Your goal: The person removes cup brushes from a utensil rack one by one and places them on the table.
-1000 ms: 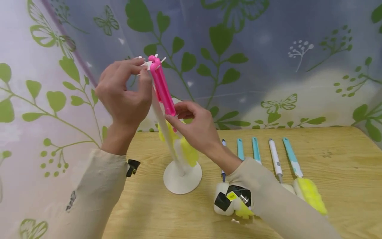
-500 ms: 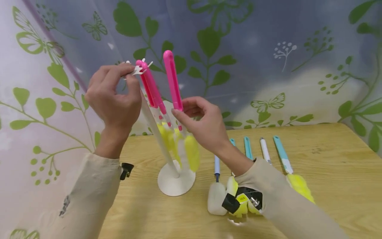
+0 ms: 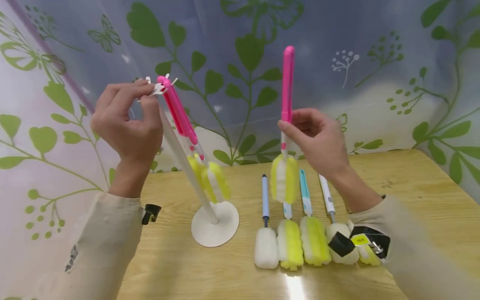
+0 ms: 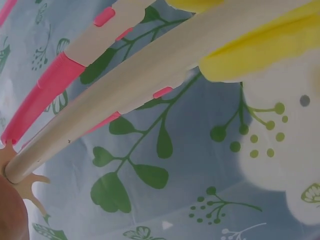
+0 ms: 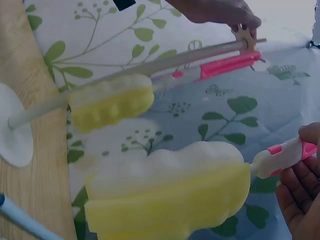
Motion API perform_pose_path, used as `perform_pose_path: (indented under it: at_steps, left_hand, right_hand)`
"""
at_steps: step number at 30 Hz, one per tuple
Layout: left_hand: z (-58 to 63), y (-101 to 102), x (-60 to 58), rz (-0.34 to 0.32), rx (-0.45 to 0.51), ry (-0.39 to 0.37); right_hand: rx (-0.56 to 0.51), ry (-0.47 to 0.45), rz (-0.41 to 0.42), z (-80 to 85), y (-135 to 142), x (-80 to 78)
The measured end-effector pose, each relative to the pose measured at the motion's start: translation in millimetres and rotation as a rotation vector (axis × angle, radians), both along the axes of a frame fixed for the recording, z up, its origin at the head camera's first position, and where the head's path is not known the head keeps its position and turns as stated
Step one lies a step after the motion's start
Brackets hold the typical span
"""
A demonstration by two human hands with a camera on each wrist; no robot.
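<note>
My left hand [image 3: 125, 116] pinches the white hooked top [image 3: 159, 88] of a tall stand [image 3: 180, 156], which leans to the left in the head view. Pink-handled sponge brushes [image 3: 181, 114] hang there by their handle ends, sponges downward; they overlap. To the right, my right hand [image 3: 318, 139] holds another pink-handled sponge brush [image 3: 287, 83] between thumb and fingers, low on its handle. This brush is upright, apart from the stand, with its yellow and white sponge [image 5: 170, 190] at the bottom. In the right wrist view, the left hand's fingers [image 5: 240, 20] touch the hooks.
Several sponge brushes lie side by side on the wooden table [image 3: 165, 250], among them one with a blue handle [image 3: 265, 200] and one with a teal handle [image 3: 304, 193]. The stand's round white base [image 3: 225, 233] is left of them. A patterned curtain [image 3: 210, 37] hangs behind.
The right hand has taken one pink-handled brush off the stand and carried it right, over the brushes on the table. The left hand stays at the hooked top.
</note>
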State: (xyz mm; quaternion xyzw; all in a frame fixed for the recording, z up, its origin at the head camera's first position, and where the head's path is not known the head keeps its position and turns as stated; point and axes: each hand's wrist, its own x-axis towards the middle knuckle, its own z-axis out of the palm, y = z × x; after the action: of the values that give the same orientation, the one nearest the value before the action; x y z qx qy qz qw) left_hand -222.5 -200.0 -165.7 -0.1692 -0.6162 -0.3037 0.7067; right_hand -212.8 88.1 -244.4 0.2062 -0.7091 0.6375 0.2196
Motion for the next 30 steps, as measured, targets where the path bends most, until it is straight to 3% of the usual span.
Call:
perform_pose_path:
  at_steps: [5,9,13,23,30]
  left_hand:
    - [3.2,0.9,1.4,-0.041,0.017,0.005]
    - [5.5,-5.1,2.2,-0.092,0.031,0.0]
    - [6.2,-11.2,4.8,-0.075,0.052,-0.008]
    - [7.2,-12.6,7.2,-0.093,0.064,0.006]
    - [7.8,-10.9,7.5,-0.104,0.074,0.004]
  right_hand:
    - [0.086,-0.026,-0.171,-9.4,62.7,3.6]
    - [0.116,-0.106,-0.305,-21.9,107.4,7.1]
    - [0.144,-0.189,-0.39,-38.4,142.0,8.6]
    - [0.396,-0.372,-0.467,-84.6,197.0,21.9]
    - [0.472,-0.466,-0.397,-110.3,206.4,16.6]
